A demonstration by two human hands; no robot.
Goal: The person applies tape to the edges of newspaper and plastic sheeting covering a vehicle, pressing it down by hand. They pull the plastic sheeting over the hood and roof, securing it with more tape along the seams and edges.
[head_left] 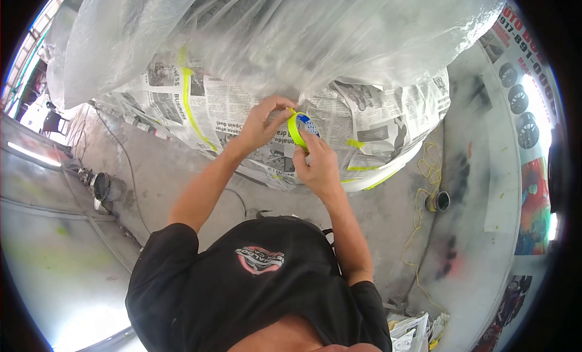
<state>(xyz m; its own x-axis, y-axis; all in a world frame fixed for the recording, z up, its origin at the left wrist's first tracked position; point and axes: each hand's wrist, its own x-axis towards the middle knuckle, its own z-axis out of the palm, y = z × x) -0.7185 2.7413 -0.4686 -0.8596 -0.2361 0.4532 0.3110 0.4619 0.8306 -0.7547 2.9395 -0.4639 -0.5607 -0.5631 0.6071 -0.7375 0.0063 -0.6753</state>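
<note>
A roll of bright yellow masking tape (pixel 293 131) is between my two hands, in front of the newspaper covering. Its blue-and-white printed inner side faces right. My right hand (pixel 317 165) grips the roll's lower edge with thumb and fingers. At the roll's upper left edge, my left hand (pixel 264 123) pinches the tape; whether a loose end is between the fingertips is too small to tell. Newspaper sheets (pixel 227 100) cover the rounded surface before me, with a yellow tape strip (pixel 191 107) running down them on the left. Clear plastic sheeting (pixel 254 43) drapes over their upper part.
Short yellow tape pieces (pixel 356 144) stick to the newspaper on the right. A yellow cord (pixel 418 218) trails over the floor by a can (pixel 438 201). Another round container (pixel 108 187) stands left, near a dark cable (pixel 130 164). Crumpled paper (pixel 409 334) lies at lower right.
</note>
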